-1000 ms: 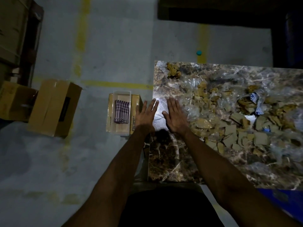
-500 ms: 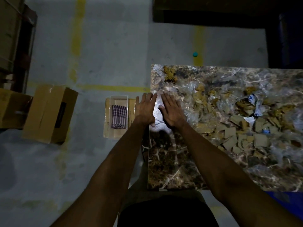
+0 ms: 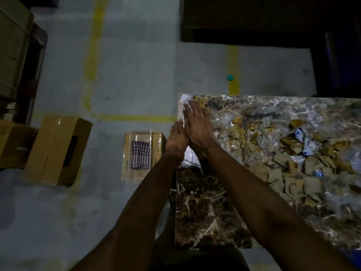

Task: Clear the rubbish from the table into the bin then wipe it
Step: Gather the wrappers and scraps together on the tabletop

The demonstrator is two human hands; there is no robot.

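Note:
A brown marble table [image 3: 207,216] carries a spread of rubbish [image 3: 283,153]: torn cardboard pieces, clear plastic wrap and crumpled paper. My right hand [image 3: 197,126] lies flat with straight fingers near the table's far left corner, beside a small cardboard clump [image 3: 201,101]. My left hand [image 3: 176,142] is flat at the table's left edge, partly under the right wrist. A checked cloth [image 3: 141,157] lies in a clear tray on a low box on the floor, just left of the table.
An open cardboard box [image 3: 58,149] lies on its side on the floor at left, with stacked cartons [image 3: 13,47] behind it. A small teal ball [image 3: 230,77] sits on the floor beyond the table. Dark furniture [image 3: 254,18] stands at the back.
My right hand has slid forward toward the table's far left corner. My left hand has moved to the table's edge, and the two hands now overlap.

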